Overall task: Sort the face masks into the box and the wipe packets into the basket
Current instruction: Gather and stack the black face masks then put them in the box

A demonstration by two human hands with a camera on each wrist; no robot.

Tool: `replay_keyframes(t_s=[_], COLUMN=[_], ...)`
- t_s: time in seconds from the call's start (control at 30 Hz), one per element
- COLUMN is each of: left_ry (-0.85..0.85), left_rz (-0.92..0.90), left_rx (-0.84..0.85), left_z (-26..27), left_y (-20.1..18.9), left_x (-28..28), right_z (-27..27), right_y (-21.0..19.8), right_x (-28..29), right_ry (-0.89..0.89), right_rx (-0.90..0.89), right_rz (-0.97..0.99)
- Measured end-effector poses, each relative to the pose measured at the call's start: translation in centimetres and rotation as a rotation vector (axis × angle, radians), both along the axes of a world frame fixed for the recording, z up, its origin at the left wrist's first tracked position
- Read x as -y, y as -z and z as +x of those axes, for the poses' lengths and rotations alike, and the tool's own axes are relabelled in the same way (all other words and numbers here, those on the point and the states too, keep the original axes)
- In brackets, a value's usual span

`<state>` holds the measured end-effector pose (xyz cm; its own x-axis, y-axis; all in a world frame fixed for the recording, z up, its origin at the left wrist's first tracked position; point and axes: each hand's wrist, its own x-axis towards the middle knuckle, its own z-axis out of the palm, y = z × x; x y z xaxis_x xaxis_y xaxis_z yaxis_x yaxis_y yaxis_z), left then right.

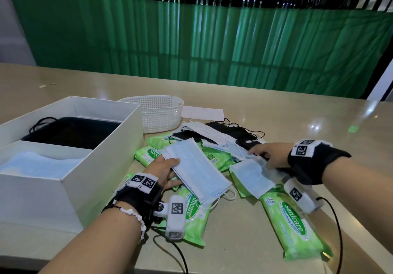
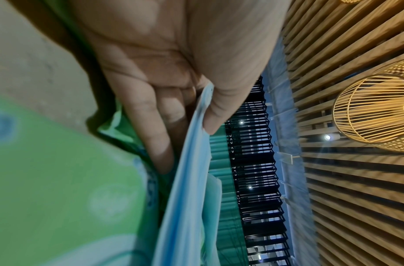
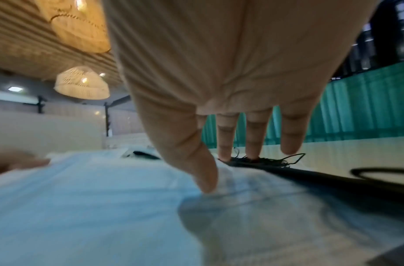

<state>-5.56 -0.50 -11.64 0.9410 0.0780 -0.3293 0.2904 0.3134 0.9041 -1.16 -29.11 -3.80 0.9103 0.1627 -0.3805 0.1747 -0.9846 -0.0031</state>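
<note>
wipe packets half buried under masks, basket interior unreadable

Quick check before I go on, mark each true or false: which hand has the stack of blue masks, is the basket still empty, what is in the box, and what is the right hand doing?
1. The left hand holds a stack of light blue pleated face masks. True; thumb above, fingers beneath.
2. The white perforated plastic basket holds green wipe packets. False; no packet shows inside it, and the green wipe packets lie on the table.
3. The white cardboard box is empty. False; blue masks and black masks lie in its two compartments.
4. The right hand rests with straight fingers on the pile of masks. True.
5. Black masks remain on the table. True.
</note>
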Motion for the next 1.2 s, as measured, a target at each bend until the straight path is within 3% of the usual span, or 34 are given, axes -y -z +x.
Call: replay_keyframes(t_s=[0.13,0.27,0.47,0.57,0.83,1.2], left_ry=[-0.004,-0.001,0.005,0.008,0.008,0.007], left_rz=[0.001,0.002,-0.011,-0.012,-0.012,-0.017], left_rx=[0.007,0.009,0.015,0.018,0.008,0.009], left_z=[-0.1,-0.1,0.0,0.0,0.1,0.3], left_y=[-0.1,0.0,0.1,0.0,0.2,0.4], left_x=[0.1,0.1,0.1,0.0,-0.1,-0.2], right_z=[0.5,0.8,0.5,0.3,0.3,-1.5], right_y=[2.1,1.7,1.2,1.7,1.0,-7.9], right_x=[-2.4,-3.3,-3.2,-3.0,-2.7,-4.8], right_ry=[-0.147,-0.197,-0.174,-0.113,-0.153,-0.116], right_rx=[0.031,0.031,-0.076,-0.053,0.035,0.299], right_rz=[-0.128,-0.119,-0.029,-0.041,-0.081,0.782])
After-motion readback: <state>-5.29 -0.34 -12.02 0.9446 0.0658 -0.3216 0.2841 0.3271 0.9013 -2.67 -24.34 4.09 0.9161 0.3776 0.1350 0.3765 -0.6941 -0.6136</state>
